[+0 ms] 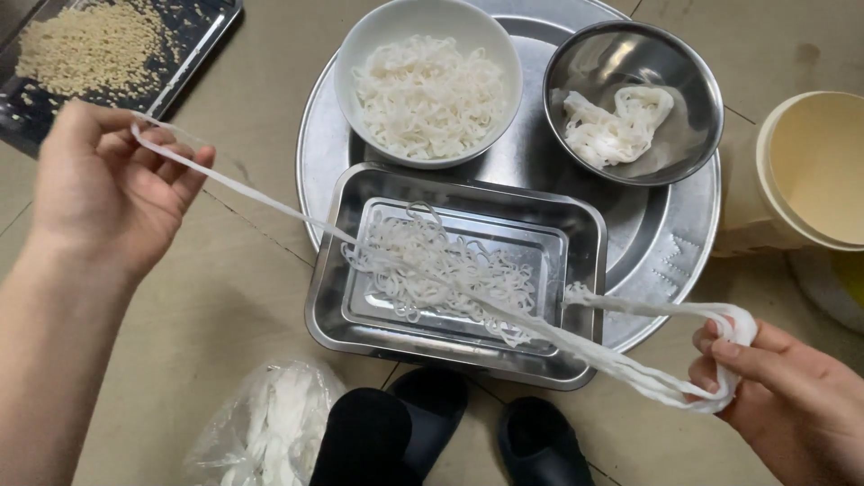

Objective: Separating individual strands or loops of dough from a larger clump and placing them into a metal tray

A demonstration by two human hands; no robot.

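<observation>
Glossy steel tray [589, 270], matt white strip [270, 202]

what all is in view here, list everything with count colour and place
long white stretchy strip: one, white, stretched between both hands above the rectangular tray
rectangular steel tray: one, silver, centre, holds thin white strands
round steel platter: one, silver, under the tray and bowls
white round bowl: one, white, top centre, full of white strands
round steel bowl: one, silver, top right, holds a white coil
dark tray of tan grains: one, top left
cream plastic bucket: one, right edge
clear plastic bag: one, bottom left, white strips inside
dark slippers: two, bottom centre
left hand: fingers pinch the strip
right hand: fingers grip the bunched end
</observation>
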